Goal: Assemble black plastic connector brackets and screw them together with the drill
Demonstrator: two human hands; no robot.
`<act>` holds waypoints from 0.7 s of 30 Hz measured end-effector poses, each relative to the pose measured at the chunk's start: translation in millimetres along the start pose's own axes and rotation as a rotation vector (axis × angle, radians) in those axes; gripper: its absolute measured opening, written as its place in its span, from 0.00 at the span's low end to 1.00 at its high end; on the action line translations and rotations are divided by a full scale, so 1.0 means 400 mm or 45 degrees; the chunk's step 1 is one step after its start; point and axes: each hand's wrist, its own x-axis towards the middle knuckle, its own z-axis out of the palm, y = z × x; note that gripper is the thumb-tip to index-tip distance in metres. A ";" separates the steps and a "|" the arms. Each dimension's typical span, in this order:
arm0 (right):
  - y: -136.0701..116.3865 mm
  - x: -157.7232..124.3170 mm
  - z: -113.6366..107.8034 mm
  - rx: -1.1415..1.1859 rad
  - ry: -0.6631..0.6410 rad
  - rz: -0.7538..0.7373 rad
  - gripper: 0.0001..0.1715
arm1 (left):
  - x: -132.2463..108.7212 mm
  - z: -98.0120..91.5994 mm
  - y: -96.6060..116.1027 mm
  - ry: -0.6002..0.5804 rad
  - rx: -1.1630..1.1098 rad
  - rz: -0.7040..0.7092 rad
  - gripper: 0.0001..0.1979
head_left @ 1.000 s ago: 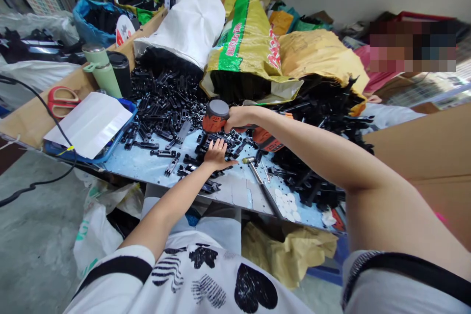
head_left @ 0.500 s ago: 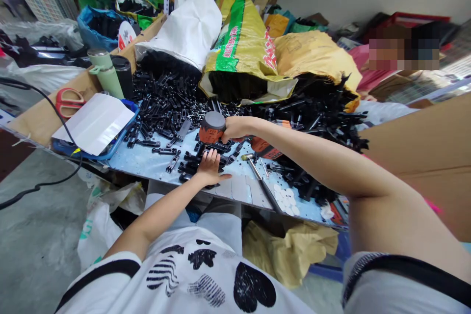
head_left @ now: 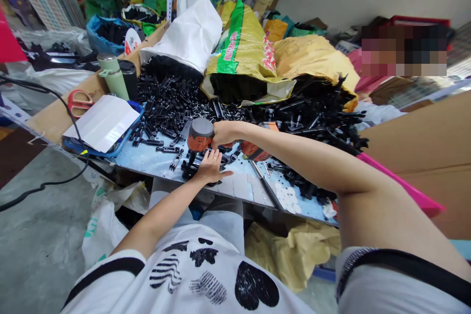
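Note:
My right hand point(head_left: 225, 133) is wrapped round the handle of an orange and grey cordless drill point(head_left: 200, 135). Its nose points down over black plastic parts point(head_left: 189, 169) near the table's front edge; whether the tip touches one is hidden. Flat on these parts lies my left hand point(head_left: 211, 166), fingers stretched out and thumb spread to the right. Just right of the hands, a hammer point(head_left: 270, 191) lies with its black handle toward me, its head covered by the drill.
Sacks spill black parts at the back, one white point(head_left: 196, 29), one yellow-green point(head_left: 246, 54). At left are scissors point(head_left: 80, 103), a blue tray point(head_left: 123, 146) with paper and a green bottle point(head_left: 114, 78). White discs point(head_left: 289, 198) lie front right. A person in pink point(head_left: 362, 71) is beyond.
My right hand has carried the drill left and slightly toward me, and the drill now covers the hammer's head. My left hand stays on the black parts. The view has shifted slightly.

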 end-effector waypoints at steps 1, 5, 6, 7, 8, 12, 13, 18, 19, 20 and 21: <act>-0.011 0.004 0.004 -0.028 -0.017 0.000 0.07 | 0.002 0.000 -0.001 -0.022 -0.010 0.000 0.47; -0.039 0.002 0.013 -0.139 0.060 0.029 0.09 | 0.007 -0.007 -0.005 -0.079 -0.044 -0.014 0.48; -0.041 -0.005 0.013 -0.149 0.084 0.038 0.10 | 0.008 -0.009 -0.005 -0.085 -0.051 -0.012 0.48; -0.043 -0.013 0.012 -0.158 0.102 0.039 0.12 | 0.009 -0.011 -0.006 -0.088 -0.055 -0.008 0.48; -0.045 -0.021 0.011 -0.167 0.119 0.029 0.13 | 0.009 -0.012 -0.006 -0.091 -0.057 -0.005 0.48; -0.064 -0.035 0.013 -0.170 0.091 -0.067 0.13 | 0.009 -0.010 -0.006 -0.068 -0.058 -0.017 0.48; -0.073 -0.032 0.015 -0.166 0.057 -0.092 0.13 | 0.009 -0.008 -0.006 -0.062 -0.065 -0.030 0.48; -0.094 -0.006 0.036 -0.132 -0.042 -0.185 0.14 | 0.008 -0.011 0.001 -0.041 -0.111 -0.043 0.47; -0.084 -0.005 0.039 -0.097 -0.041 -0.192 0.15 | 0.005 -0.016 0.001 -0.040 -0.110 -0.035 0.46; -0.067 -0.006 0.042 -0.040 -0.057 -0.189 0.15 | -0.001 -0.021 -0.001 -0.038 -0.103 -0.023 0.44; -0.043 -0.009 0.044 0.037 -0.083 -0.174 0.16 | -0.011 -0.026 -0.006 -0.045 -0.089 0.001 0.43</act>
